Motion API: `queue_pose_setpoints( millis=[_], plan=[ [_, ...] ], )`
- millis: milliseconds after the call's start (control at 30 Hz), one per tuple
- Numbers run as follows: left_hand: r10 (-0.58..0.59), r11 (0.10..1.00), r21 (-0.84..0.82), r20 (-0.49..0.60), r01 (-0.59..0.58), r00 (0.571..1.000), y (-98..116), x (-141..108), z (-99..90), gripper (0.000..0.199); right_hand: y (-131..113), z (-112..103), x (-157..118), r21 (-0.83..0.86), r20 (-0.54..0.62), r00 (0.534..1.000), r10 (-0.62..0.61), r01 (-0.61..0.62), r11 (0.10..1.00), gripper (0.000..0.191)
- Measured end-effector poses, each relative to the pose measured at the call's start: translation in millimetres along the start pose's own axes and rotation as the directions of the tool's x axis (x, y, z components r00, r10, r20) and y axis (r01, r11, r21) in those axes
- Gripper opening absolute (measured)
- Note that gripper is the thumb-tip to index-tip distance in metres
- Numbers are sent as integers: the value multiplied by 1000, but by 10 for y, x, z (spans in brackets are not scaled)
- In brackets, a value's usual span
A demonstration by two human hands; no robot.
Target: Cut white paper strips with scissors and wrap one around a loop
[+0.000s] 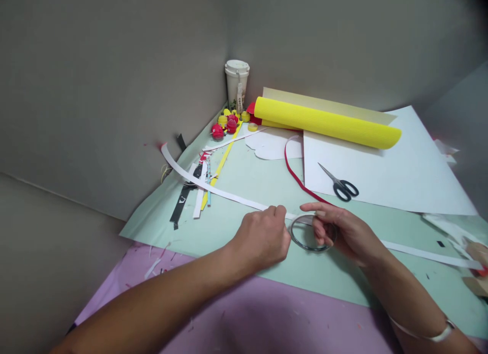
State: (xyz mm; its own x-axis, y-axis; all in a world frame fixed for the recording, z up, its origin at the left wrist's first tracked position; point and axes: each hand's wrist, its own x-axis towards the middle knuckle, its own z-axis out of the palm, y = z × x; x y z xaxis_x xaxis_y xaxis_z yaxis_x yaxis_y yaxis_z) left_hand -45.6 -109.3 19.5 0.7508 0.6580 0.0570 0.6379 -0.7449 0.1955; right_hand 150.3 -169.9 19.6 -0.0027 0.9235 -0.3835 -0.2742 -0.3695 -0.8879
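My right hand (345, 234) has its fingers through and around a thin, clear ring like a roll of tape (309, 249), with the index finger stretched out above it. Right against the ring's left edge is my left hand (265, 237), closed in a fist with the thumb side toward the ring. What its fingers pinch is hidden. A long white paper strip (229, 195) runs behind both hands, curling up at its left end and coming out again at the right. Behind my right hand a narrow red strip (292, 168) curves over the green sheet (247, 176).
Black-handled scissors (339, 183) lie on white card (385, 176), below a yellow corrugated roll (328, 122). A lidded cup (237, 84) stands in the corner behind red and yellow paper balls (224, 122). Paper scraps (198, 186) lie left. Grey walls close the back.
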Motion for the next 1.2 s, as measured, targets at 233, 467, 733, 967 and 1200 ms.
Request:
queue_pose_setpoints(
  millis=[233,467,733,967,1200],
  plan=[
    [8,1000,8,8,-8,1000,2,2,6,15,2,54,-17,62,27,1000,-13,12,998,27],
    [29,1000,5,-15,-29,999,-4,4,23,14,12,84,-36,88,59,998,-11,5,996,26],
    [25,1000,0,23,-25,999,-15,18,33,14,2,86,-55,57,84,996,16,-21,998,29],
    [36,999,11,29,-36,999,-20,18,52,13,-64,92,-37,-62,30,993,114,-112,992,40],
    [39,999,4,-7,-39,999,-23,14,70,14,-207,130,-26,-370,107,959,263,-208,906,38]
  ],
)
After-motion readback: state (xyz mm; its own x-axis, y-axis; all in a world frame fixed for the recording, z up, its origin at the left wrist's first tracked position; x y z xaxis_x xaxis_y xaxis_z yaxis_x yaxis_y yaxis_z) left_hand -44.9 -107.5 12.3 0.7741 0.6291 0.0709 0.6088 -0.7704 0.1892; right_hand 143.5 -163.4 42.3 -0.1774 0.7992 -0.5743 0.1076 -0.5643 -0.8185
